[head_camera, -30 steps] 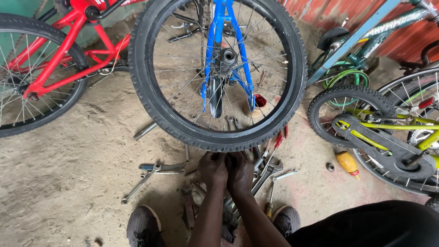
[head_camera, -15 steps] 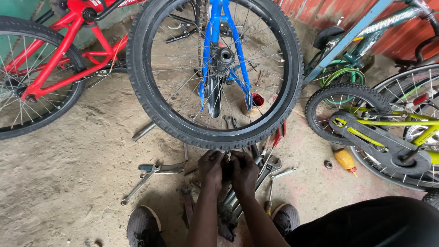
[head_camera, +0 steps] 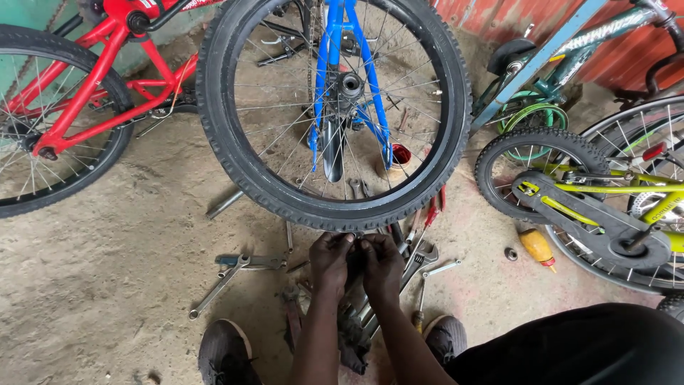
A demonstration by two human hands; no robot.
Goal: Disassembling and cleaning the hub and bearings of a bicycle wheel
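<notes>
Both my hands have crept up since a second ago, left hand (head_camera: 330,258) and right hand (head_camera: 382,262) fingers pinched shut on the stiff, knobby black tyre (head_camera: 335,208) at its six o'clock, best gripped by the tread.

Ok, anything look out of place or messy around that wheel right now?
Yes: wrenches and other hand tools lie scattered loose on the dirt floor under the black tyre, right around both hands. An orange bottle lies tipped on its side by the yellow bicycle.
</notes>
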